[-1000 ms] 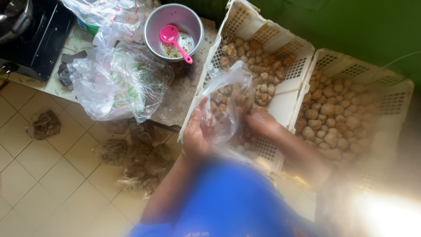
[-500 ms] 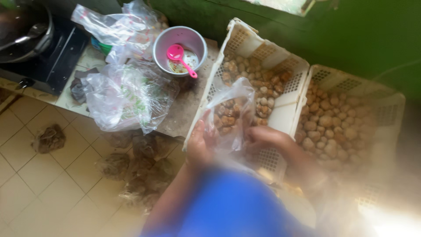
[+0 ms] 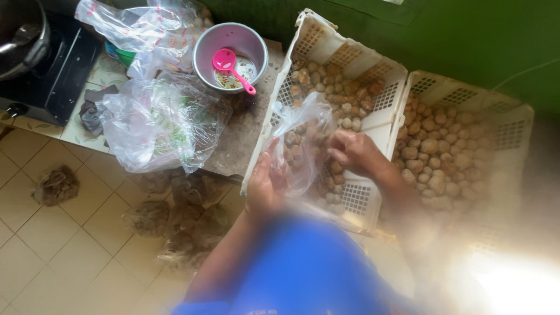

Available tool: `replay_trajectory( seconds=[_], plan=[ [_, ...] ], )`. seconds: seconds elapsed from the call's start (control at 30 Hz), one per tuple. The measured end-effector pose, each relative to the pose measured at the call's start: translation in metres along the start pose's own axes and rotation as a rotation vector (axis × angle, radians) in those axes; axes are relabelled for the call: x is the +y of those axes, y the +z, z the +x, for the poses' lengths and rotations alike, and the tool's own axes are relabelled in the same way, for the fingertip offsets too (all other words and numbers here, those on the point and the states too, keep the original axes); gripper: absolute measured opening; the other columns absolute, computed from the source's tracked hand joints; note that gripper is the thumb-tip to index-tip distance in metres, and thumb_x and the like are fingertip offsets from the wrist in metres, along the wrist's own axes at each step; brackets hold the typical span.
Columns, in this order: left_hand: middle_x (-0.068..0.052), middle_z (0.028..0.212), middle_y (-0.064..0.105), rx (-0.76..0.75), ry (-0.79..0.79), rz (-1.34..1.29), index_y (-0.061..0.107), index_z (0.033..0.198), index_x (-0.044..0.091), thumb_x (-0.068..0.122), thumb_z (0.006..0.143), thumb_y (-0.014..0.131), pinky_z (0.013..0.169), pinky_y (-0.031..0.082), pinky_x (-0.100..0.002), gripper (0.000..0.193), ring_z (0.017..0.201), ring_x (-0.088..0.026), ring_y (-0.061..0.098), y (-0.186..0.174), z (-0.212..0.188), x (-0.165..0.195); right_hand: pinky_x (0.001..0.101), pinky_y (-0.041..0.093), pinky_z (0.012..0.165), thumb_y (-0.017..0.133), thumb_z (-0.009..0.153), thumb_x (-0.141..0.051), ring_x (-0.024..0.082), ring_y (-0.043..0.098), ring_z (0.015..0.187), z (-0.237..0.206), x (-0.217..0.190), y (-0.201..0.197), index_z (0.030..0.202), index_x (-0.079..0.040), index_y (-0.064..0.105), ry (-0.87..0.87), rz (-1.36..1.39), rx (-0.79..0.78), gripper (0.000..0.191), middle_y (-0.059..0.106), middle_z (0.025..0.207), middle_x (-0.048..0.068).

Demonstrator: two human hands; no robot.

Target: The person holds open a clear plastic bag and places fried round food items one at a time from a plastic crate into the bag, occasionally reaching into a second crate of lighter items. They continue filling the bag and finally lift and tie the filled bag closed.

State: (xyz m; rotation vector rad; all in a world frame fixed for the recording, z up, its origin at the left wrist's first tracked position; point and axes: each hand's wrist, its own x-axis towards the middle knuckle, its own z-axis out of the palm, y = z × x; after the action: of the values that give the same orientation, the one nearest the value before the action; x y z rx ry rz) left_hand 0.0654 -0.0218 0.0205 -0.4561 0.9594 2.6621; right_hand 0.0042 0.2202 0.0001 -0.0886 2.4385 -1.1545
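We are looking down at a pale tiled floor [image 3: 35,227] beside a low green wall, where two white slotted crates are sitting side by side. Over the nearer crate [image 3: 309,41] we are holding a thin clear bag [image 3: 300,137]: our left hand [image 3: 265,184] is gripping its lower edge with the fingers closed on the film, and our right hand [image 3: 353,153] is pinching the opposite side, fingers curled. The bag is looking light, limp and slippery (likely to tear if tugged), so the rim seems the best place to hold it. The small brown lumps [image 3: 344,102] under it are looking firm and easy to roll. The second crate [image 3: 466,96] is lying just beside. A metal bowl [image 3: 230,55] with a pink spoon [image 3: 231,67], loose plastic bags [image 3: 160,125] and a dark stove [image 3: 49,70] are crowding the left; filled bags [image 3: 181,216] are lying on the floor.
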Motion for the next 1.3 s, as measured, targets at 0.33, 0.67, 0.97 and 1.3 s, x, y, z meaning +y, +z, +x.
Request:
replay_trajectory(
  seconds=[0.33,0.67,0.97,1.3],
  plan=[
    [0.002,0.077,0.047,-0.126,-0.002,-0.046,0.047,0.153,0.010,0.029,0.110,0.040,0.060,0.038,-0.024,0.048,0.068,-0.009,0.045,-0.018,0.009,-0.011,0.0428,0.056,0.081,0.048,0.096,-0.021,0.031,0.069,0.097,0.020,0.077,0.051,0.111,-0.008,0.068,-0.097,-0.874,-0.157,0.029,0.072,0.107,0.014],
    [0.001,0.081,0.054,0.006,-0.053,0.035,0.049,0.150,0.011,0.030,0.107,0.038,0.059,0.040,-0.024,0.048,0.068,-0.010,0.048,-0.009,0.003,-0.002,0.0386,0.056,0.081,0.067,0.094,-0.031,0.024,0.069,0.085,-0.023,0.008,-0.003,0.114,-0.010,0.066,0.131,-0.651,-0.362,0.029,0.072,0.094,0.010],
    [0.006,0.077,0.044,-0.147,-0.057,-0.044,0.048,0.155,0.013,0.029,0.111,0.038,0.057,0.036,-0.020,0.047,0.065,-0.005,0.041,-0.017,0.006,-0.010,0.0252,0.060,0.063,0.068,0.095,-0.019,0.013,0.066,0.072,-0.013,-0.043,-0.006,0.106,-0.006,0.069,-0.541,-0.067,0.096,0.017,0.071,0.091,0.008],
    [0.002,0.084,0.050,-0.040,-0.073,-0.037,0.047,0.153,0.015,0.036,0.107,0.041,0.061,0.041,-0.024,0.051,0.071,-0.009,0.047,-0.009,0.000,-0.009,0.0367,0.057,0.079,0.059,0.097,-0.017,0.022,0.070,0.085,0.010,0.035,-0.016,0.105,-0.006,0.075,0.315,-0.640,-0.106,0.021,0.074,0.097,0.014]
  ],
)
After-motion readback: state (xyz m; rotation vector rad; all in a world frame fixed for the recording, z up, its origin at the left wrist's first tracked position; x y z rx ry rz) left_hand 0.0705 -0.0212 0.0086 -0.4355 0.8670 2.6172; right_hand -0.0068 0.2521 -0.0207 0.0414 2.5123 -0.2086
